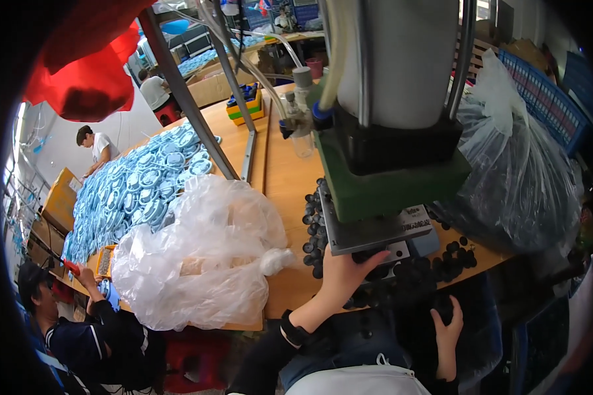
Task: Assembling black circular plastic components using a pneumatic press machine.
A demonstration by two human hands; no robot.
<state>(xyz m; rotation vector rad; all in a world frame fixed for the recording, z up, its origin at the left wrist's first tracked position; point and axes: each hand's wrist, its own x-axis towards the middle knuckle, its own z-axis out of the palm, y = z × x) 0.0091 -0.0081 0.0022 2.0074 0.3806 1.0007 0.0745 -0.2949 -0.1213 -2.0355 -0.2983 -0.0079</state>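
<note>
Seated at a wooden bench (280,178) in front of a press (392,118): grey cylinder above, green block beneath, metal plate (369,234) at the bottom. Small black round parts (315,230) lie heaped on the bench at the plate's 9 o'clock and spread again at its 4 o'clock (458,257), probably so either hand can take one without stretching. Left hand (346,273) is up at the plate's front edge, at its 6 o'clock, forearm rising from the lower edge, wrist bent back, a dark band on the wrist. Fingers (369,260) curl under the plate around something dark; it looks like one of the black parts, but the plate's shadow hides it, so I cannot tell whether it is gripped or only touched. Right hand (448,329) sits low, at 4 o'clock from the left, below the bench edge, over a dark mass in the lap; fingers loosely spread, nothing clearly held. Crumpled clear bag (204,263) lies at 9 o'clock from the left hand, apart from it. Blue round pieces (145,191) cover the far bench at 10 o'clock, where other people work. A full clear sack (520,171) stands at 2 o'clock.
</note>
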